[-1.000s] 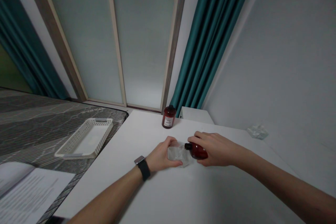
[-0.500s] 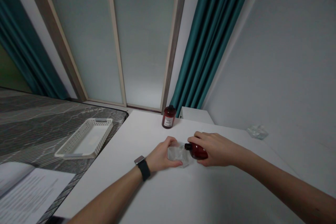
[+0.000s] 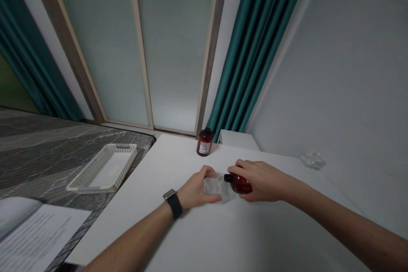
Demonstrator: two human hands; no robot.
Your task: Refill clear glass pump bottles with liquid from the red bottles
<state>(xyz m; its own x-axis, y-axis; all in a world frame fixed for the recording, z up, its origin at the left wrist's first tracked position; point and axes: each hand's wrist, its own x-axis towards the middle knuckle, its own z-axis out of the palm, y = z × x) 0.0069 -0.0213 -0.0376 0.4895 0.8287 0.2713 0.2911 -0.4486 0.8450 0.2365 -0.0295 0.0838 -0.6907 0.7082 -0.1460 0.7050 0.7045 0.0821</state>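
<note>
My left hand (image 3: 198,187), with a dark watch on the wrist, is closed round the left side of a clear container (image 3: 214,187) on the white table (image 3: 204,242). In my right hand (image 3: 259,180) is a red-brown bottle (image 3: 240,183) with a black neck, tipped onto its side. Its black end points left, over the right part of the clear container. Whether liquid is coming out cannot be made out. Farther back, a second red-brown bottle (image 3: 205,142) with a black top and a white label stands upright.
Crumpled clear plastic (image 3: 313,160) lies at the table's far right, by the wall. To the left, a white basket (image 3: 126,168) and an open booklet (image 3: 44,233) rest on a grey patterned surface (image 3: 38,148). A white cabinet (image 3: 239,139) stands behind the table.
</note>
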